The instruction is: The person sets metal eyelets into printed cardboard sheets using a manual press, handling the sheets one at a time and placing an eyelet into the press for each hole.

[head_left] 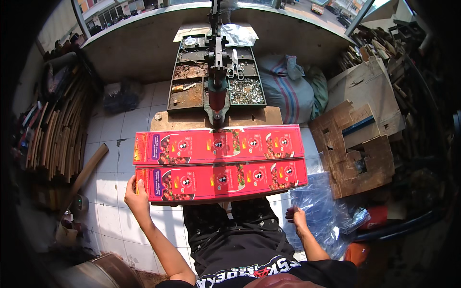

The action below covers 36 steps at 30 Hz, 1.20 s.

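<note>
Two long red printed cardboard panels, a far one (201,145) and a near one (245,181), lie side by side in front of me, with food pictures on them. They cover most of a brown wooden board below the press. My left hand (137,194) grips the left end of the near panel, its thumb on top and its other fingers at the edge. My right hand (297,217) is apart from the panels, below their right end; its fingers are partly in shadow, look spread and hold nothing. The dark press (217,98) stands over the far panel's middle.
Behind the panels, a divided tray (192,98) holds small metal pieces, debris and scissors (235,67). A stuffed woven sack (285,91) and cut brown cardboard (355,149) are on the right. Clear plastic (314,206) lies beside my right hand. Cardboard stacks (57,129) stand left.
</note>
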### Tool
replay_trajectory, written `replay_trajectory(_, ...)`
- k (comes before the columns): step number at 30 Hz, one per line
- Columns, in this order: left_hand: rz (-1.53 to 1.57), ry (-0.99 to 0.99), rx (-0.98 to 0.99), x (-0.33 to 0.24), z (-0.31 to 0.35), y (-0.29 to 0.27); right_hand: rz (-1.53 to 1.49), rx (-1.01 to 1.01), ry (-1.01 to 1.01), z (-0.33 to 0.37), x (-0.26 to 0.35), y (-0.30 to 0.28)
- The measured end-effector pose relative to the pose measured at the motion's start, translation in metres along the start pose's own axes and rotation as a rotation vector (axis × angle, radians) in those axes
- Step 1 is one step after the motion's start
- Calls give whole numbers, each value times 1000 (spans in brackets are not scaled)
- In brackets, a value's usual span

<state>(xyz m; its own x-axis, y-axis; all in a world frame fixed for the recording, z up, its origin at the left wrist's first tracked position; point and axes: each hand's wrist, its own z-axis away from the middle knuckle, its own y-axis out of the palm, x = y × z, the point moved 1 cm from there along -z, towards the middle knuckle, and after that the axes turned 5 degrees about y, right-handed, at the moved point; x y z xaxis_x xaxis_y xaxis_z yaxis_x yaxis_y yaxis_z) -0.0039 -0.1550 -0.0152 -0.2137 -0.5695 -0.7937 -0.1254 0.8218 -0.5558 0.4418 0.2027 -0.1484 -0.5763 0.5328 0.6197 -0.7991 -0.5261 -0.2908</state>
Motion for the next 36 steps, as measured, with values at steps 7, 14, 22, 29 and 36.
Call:
replay_trajectory(7,28,13,-9,5,5,1,168,333,428,39,-152,-1)
replay_trajectory(14,18,11,6,1,4,-2,110,226,738,34,-152,-18)
replay_trajectory(22,-133,-16,-34,-8,2,-3,-167,-364,-617,-5,96,-34)
replay_trajectory(29,-256,96,-112,-11,10,-9,722,-462,-796,56,183,17)
replay_trajectory(36,-98,32,-92,12,5,-7,600,-614,-865,43,175,20)
